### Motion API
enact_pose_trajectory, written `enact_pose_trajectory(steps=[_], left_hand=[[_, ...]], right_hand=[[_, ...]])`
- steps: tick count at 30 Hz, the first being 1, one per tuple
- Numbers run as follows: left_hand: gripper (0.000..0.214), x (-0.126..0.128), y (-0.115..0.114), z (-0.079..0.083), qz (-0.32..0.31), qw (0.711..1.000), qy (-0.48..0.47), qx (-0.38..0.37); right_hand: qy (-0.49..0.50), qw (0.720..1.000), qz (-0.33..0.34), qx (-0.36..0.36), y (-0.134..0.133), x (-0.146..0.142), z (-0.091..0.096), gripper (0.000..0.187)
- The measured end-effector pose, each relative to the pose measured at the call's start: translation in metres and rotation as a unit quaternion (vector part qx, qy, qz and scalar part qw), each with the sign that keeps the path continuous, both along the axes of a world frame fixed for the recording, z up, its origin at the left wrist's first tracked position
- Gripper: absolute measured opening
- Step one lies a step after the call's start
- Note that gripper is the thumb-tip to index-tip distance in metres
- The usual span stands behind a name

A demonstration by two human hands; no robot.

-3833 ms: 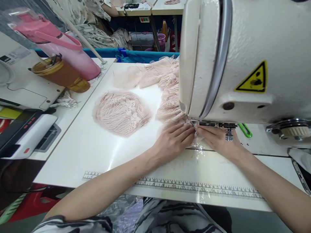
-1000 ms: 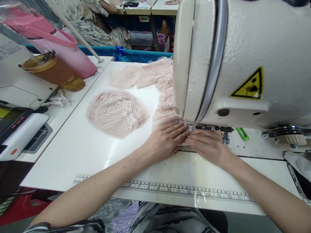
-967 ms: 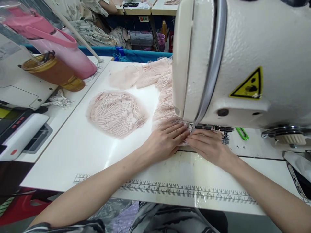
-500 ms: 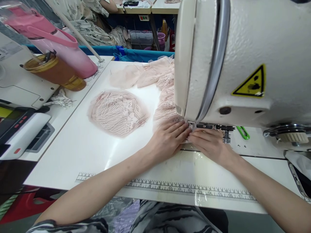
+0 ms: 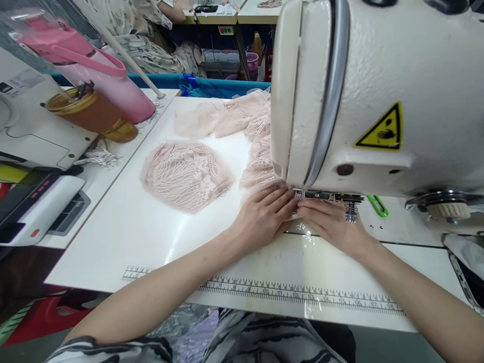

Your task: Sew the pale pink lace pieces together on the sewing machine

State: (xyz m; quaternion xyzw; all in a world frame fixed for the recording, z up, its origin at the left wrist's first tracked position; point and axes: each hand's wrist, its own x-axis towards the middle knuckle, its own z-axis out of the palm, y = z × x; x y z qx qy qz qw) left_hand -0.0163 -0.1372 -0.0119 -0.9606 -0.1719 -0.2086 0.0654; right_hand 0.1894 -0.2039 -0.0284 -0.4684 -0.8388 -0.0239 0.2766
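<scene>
Pale pink lace fabric [image 5: 259, 169] lies bunched beside and partly behind the head of a white sewing machine [image 5: 378, 75]. My left hand [image 5: 264, 214] rests on its near end, fingers stretched out and lying flat. Close to the presser foot [image 5: 298, 194], my right hand [image 5: 330, 222] has its fingers pressed together at the fabric's edge; its thumb is hidden. The fingertips of both hands almost meet there. The needle cannot be made out. A separate lace piece [image 5: 189, 176] with a sheer border lies flat to the left.
A printed ruler scale [image 5: 264, 291] runs along the table's front edge. Green thread snips [image 5: 378, 205] and a phone [image 5: 467, 282] lie right. A pink bottle [image 5: 102, 75] and brown cup [image 5: 91, 113] stand left. Beyond the blue cloth [image 5: 219, 88], another person's arm [image 5: 172, 10] shows.
The view has shifted slightly, so the surroundings sit a little differently. Both hands stay at the presser foot in nearly the same pose; the lace has hardly moved.
</scene>
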Motion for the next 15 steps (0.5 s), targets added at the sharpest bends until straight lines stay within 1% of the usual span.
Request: enact_pose_trajectory(steps=[3, 5, 8, 11, 15], left_hand=[[0.032, 0.0, 0.0, -0.001, 0.002, 1.0, 0.003, 0.004], [0.032, -0.001, 0.0, -0.001, 0.001, 1.0, 0.005, 0.005], [0.032, -0.002, 0.0, -0.001, 0.001, 1.0, 0.013, 0.001], [0.032, -0.002, -0.001, -0.001, 0.0, 1.0, 0.017, -0.006], [0.031, -0.002, 0.0, -0.001, -0.005, 1.0, 0.004, -0.002]], right_hand=[[-0.008, 1.0, -0.008, 0.023, -0.001, -0.001, 0.007, 0.015], [-0.005, 0.999, -0.033, 0.03, -0.002, -0.002, 0.011, 0.012], [0.023, 0.997, -0.078, 0.008, -0.004, -0.003, 0.015, 0.011], [0.045, 0.996, -0.079, -0.02, -0.004, -0.002, 0.017, 0.013], [0.045, 0.995, -0.083, -0.016, -0.003, -0.001, 0.019, 0.012]])
